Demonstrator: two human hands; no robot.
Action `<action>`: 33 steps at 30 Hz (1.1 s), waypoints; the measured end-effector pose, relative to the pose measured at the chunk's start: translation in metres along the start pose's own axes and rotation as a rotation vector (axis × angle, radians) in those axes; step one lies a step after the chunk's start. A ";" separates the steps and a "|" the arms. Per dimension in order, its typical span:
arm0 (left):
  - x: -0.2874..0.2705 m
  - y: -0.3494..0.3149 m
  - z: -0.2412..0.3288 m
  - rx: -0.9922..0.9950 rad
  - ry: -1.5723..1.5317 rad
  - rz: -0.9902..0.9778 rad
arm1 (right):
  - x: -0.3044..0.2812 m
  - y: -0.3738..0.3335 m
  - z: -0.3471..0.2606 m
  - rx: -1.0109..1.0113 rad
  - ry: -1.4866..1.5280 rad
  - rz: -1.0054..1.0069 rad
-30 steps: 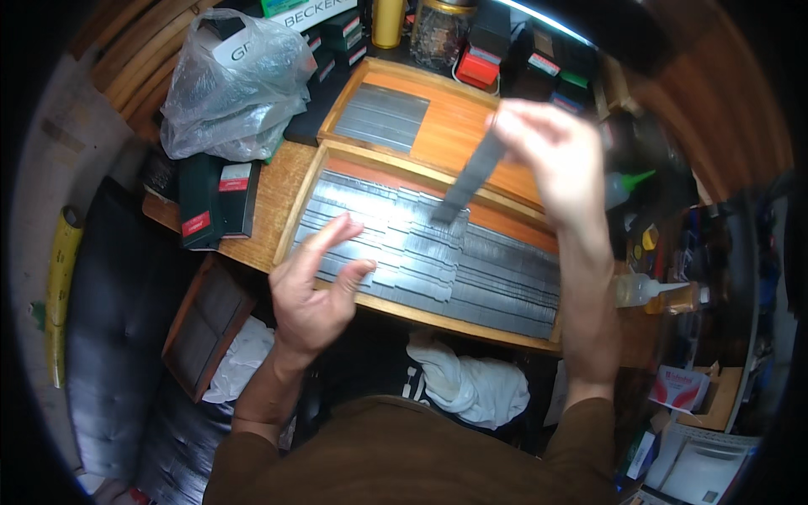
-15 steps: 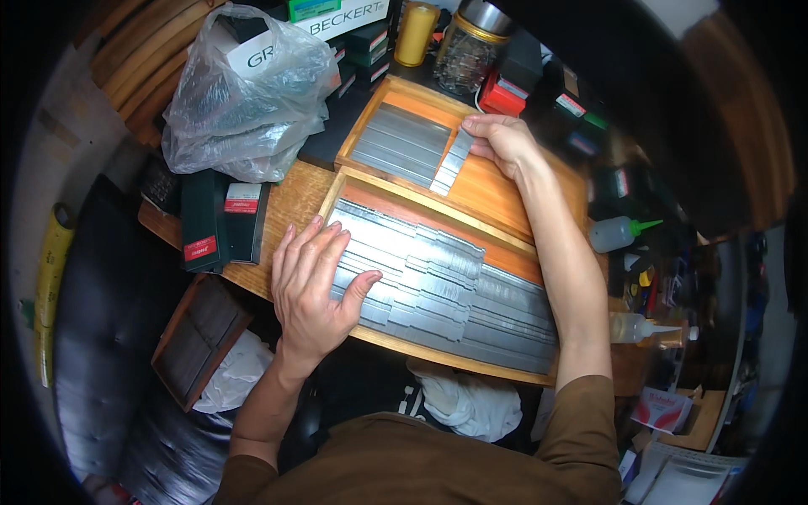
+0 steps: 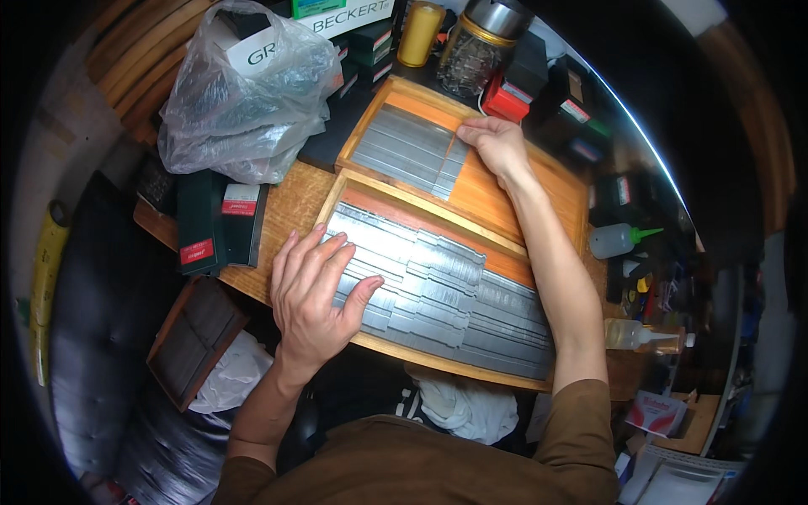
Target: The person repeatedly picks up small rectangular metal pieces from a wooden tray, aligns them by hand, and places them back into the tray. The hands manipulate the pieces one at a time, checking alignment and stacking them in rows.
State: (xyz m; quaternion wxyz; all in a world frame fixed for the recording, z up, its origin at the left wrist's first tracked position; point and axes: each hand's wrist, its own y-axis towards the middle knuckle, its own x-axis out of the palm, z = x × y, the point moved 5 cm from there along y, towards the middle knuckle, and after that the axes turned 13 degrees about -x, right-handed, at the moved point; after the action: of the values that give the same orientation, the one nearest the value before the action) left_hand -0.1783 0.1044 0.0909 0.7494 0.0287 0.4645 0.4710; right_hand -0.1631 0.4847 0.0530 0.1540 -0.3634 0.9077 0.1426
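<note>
My right hand [image 3: 497, 147] pinches the far end of a narrow grey metal strip [image 3: 454, 170], its thumb and fingers together. That strip lies in the far wooden tray [image 3: 518, 185], against the right side of a row of similar flat metal pieces [image 3: 400, 150]. The orange wood to its right shows bare. My left hand [image 3: 311, 295] rests with fingers spread over the left end of the near wooden tray [image 3: 421, 210], fingertips on the metal pieces there. Stacked, overlapping thin metal pieces [image 3: 438, 282] fill most of this near tray.
A clear plastic bag [image 3: 248, 101] and dark boxes [image 3: 202, 223] stand at the left. Behind the trays are a yellow cylinder [image 3: 420, 34] and a jar [image 3: 471, 55]. Squeeze bottles [image 3: 610, 241] stand right. Another tray [image 3: 195, 341] sits low at the left.
My right hand has lowered the metal strip from a tilted position to lie flat beside the row in the far tray. My left hand stays almost where it was.
</note>
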 end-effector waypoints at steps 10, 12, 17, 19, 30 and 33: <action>-0.001 -0.001 -0.001 0.001 0.002 0.010 | -0.002 -0.038 -0.009 0.107 -0.020 -0.190; 0.001 -0.001 0.000 0.003 -0.004 0.010 | -0.006 -0.036 -0.007 0.167 -0.048 -0.199; 0.000 -0.001 0.000 0.003 -0.007 0.011 | -0.007 -0.031 -0.021 0.189 -0.166 -0.345; 0.000 -0.001 0.000 0.003 -0.007 0.009 | -0.004 -0.029 -0.024 0.162 -0.264 -0.413; 0.000 -0.001 -0.001 -0.002 -0.008 0.011 | 0.005 -0.025 -0.060 0.167 -0.385 -0.439; -0.001 -0.001 0.000 -0.006 -0.007 0.018 | 0.006 -0.025 -0.054 0.172 -0.384 -0.489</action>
State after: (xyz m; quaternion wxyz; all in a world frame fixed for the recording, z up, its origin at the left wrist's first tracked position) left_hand -0.1781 0.1031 0.0909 0.7469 0.0324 0.4603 0.4789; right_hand -0.1588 0.4433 0.0962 0.3823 -0.5228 0.7566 0.0899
